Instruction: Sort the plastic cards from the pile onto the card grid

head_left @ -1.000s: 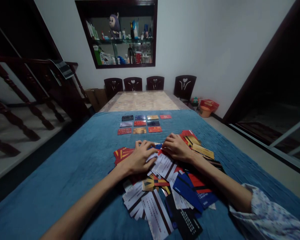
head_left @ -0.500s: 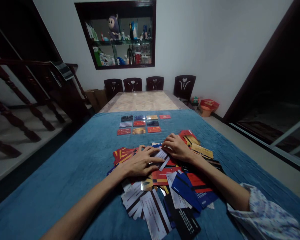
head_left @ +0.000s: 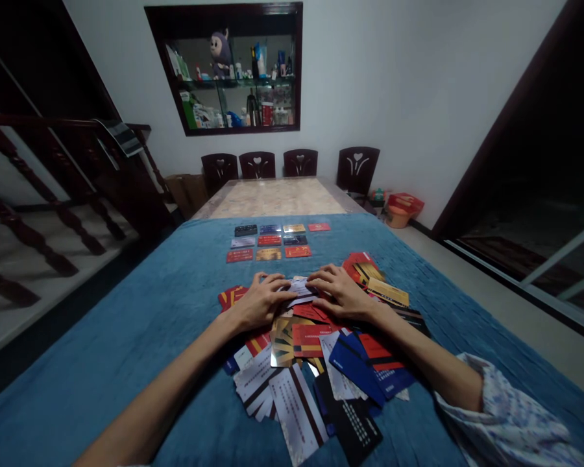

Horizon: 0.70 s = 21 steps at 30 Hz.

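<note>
A loose heap of plastic cards (head_left: 316,363) in red, blue, black, gold and white lies on a blue cloth (head_left: 126,337). My left hand (head_left: 260,303) and my right hand (head_left: 338,292) rest on the far part of the heap, fingertips meeting on a white card (head_left: 298,290). Both hands pinch that card from either side, its face with dark printed lines turned up. Beyond the hands, several cards (head_left: 270,242) lie sorted in neat rows on the cloth.
Past the cloth the bare marble tabletop (head_left: 277,196) runs to several dark chairs (head_left: 257,165). A wall cabinet (head_left: 233,68) holds bottles and a plush toy. A wooden stair rail (head_left: 53,188) stands at left, a red basket (head_left: 405,206) on the floor at right.
My left hand moved forward and up from the middle of the heap. Both hands now meet on a white card that was drawn toward the far edge; cards beneath shifted.
</note>
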Each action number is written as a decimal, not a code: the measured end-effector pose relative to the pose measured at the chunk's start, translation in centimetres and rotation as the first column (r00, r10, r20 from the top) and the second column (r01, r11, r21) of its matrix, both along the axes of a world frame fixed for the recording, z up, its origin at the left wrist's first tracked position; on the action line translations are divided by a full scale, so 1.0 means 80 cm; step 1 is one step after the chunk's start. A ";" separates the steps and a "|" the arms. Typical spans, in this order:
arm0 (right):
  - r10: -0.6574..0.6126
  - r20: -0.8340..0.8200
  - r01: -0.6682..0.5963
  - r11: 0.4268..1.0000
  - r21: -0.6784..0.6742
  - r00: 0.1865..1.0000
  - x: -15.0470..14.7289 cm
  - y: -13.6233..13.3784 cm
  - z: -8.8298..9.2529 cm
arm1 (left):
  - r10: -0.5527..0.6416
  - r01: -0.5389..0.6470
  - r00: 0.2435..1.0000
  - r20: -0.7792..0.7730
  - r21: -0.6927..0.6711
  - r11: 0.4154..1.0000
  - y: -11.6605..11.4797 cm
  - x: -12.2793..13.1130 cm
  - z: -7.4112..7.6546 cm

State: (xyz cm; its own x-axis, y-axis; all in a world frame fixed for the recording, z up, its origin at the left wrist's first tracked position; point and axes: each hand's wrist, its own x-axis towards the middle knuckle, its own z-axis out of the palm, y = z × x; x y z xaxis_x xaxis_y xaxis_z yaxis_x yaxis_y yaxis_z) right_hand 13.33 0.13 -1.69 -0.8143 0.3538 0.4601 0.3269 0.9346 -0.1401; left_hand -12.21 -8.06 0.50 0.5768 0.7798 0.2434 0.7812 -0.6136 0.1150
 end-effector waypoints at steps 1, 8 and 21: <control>-0.007 0.005 0.007 1.000 0.013 1.000 0.001 0.000 -0.001 | 0.007 -0.007 1.000 0.012 0.024 1.000 -0.001 0.001 0.000; -0.031 0.028 0.028 0.995 0.092 0.999 0.002 0.001 -0.004 | 0.030 -0.032 0.999 0.024 0.090 0.995 -0.006 0.008 -0.002; -0.008 0.019 0.003 0.975 0.222 1.000 -0.002 0.008 -0.009 | 0.001 0.011 0.998 -0.070 0.173 0.985 -0.006 0.013 -0.007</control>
